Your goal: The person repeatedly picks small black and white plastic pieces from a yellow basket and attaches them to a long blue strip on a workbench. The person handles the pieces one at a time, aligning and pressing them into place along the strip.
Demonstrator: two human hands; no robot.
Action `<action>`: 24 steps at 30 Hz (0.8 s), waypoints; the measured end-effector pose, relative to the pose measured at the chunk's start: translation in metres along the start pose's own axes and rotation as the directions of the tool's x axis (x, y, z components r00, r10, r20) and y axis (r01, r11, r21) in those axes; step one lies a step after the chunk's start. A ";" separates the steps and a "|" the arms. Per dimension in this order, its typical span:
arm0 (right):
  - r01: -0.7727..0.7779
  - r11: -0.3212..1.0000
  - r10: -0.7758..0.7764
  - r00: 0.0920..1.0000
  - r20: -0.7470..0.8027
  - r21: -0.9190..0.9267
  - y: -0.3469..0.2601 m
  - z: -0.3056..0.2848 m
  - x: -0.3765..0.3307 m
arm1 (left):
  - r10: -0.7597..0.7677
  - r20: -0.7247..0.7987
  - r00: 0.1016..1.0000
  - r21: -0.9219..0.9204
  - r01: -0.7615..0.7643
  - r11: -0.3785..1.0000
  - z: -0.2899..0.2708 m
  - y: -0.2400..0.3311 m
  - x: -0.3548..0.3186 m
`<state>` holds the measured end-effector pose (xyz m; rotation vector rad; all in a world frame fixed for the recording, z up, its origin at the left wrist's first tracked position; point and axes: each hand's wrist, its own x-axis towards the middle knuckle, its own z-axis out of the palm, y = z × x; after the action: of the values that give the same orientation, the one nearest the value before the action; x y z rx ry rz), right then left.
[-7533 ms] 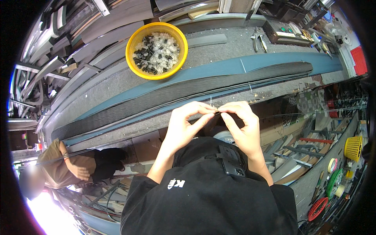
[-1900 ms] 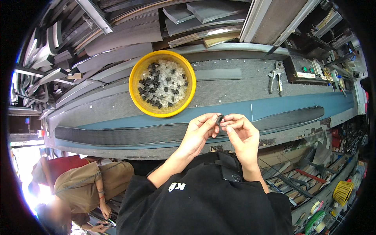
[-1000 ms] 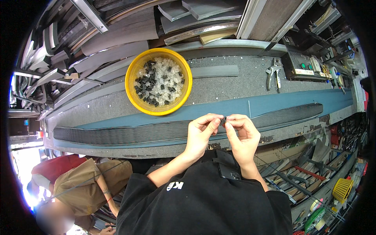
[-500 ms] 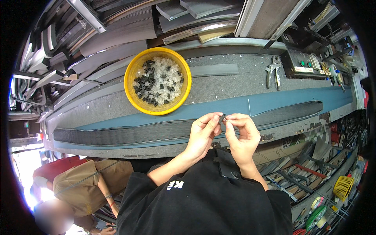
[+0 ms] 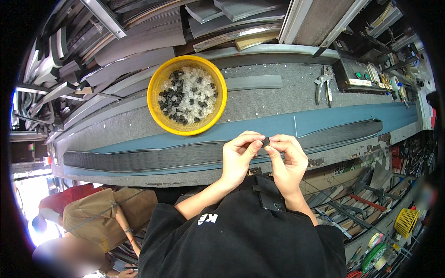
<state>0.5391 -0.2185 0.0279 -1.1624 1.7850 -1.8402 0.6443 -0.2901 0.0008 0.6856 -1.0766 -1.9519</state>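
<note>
Hands meet just above the person's black-shirted chest, at the near edge of the bench (image 5: 278,99). Left hand (image 5: 238,155) and right hand (image 5: 287,157) each pinch the same small black clip (image 5: 265,141), thumb and forefinger of both pressed together on it, so the clip sits between the fingertips, over the long black strip (image 5: 153,157). This strip lies flat along the bench from 9 o'clock to 3 o'clock, on a blue band. Beyond the hands, at 11 o'clock from them, stands a yellow bowl (image 5: 155,109) holding a heap of black and clear clips. Pliers (image 5: 324,83) lie farther off at 1 o'clock, near a dark box with buttons. Another person crouches low at 8 o'clock, below the bench.
</note>
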 end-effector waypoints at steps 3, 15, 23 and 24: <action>-0.013 1.000 0.012 1.000 0.024 0.010 0.002 -0.002 0.001 | 0.097 0.024 0.995 0.064 -0.099 0.993 0.001 0.002 0.003; -0.620 0.398 0.404 0.780 0.478 0.676 0.034 0.001 -0.026 | 0.265 0.234 0.935 0.679 -0.352 0.644 -0.009 0.010 0.003; -0.548 0.416 0.545 0.789 0.284 0.726 0.048 -0.008 -0.070 | 0.055 0.405 0.913 0.532 -0.284 0.797 -0.018 -0.024 0.003; -0.530 0.393 0.549 0.791 0.270 0.752 0.049 -0.009 -0.077 | 0.066 0.421 0.905 0.523 -0.302 0.797 -0.018 -0.028 0.003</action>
<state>0.5647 -0.1652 -0.0419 -0.1397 0.8823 -1.8449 0.6459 -0.2912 -0.0323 0.4786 -1.9597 -1.6080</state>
